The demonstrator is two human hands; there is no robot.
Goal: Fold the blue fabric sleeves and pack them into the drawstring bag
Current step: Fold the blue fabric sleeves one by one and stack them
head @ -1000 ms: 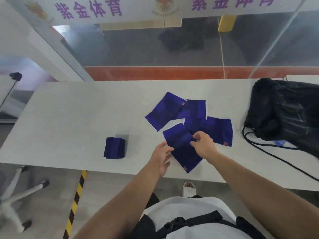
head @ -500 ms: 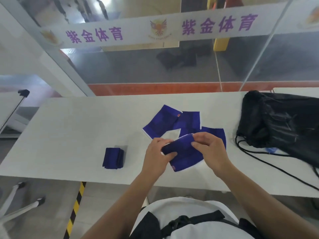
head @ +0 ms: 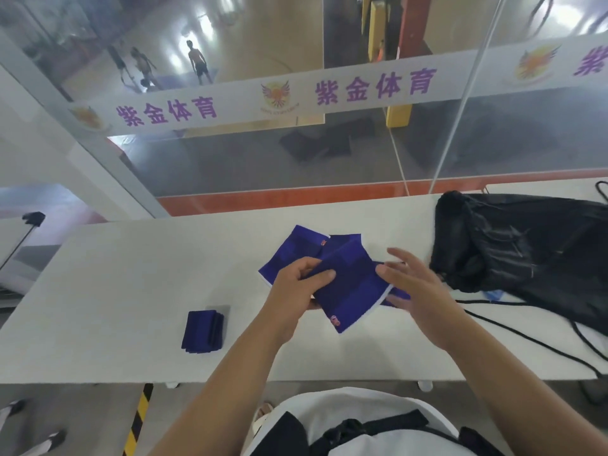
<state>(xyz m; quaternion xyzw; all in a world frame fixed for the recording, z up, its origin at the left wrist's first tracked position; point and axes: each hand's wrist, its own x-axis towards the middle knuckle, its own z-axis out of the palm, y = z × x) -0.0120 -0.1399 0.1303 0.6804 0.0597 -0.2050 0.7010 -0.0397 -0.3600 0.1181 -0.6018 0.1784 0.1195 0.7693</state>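
My left hand (head: 297,291) grips one blue sleeve (head: 350,292) by its left edge, thumb on top, and holds it lifted above the white table (head: 115,291). My right hand (head: 416,287) is at the sleeve's right edge with fingers spread and relaxed, thumb touching the fabric. Other unfolded blue sleeves (head: 289,255) lie flat behind and partly under the lifted one. A small stack of folded sleeves (head: 203,330) sits to the left. The black drawstring bag (head: 526,255) lies at the right, its cords (head: 526,337) trailing toward the front edge.
A glass wall with a lettered white band (head: 296,97) rises just behind the table. A tripod leg (head: 19,238) stands at the far left. The floor below the front edge has yellow-black tape (head: 138,419).
The sleeve has been lifted off the table and turned flatter in my hands. My right hand's fingers have spread out from a pinch. The camera has tilted upward.
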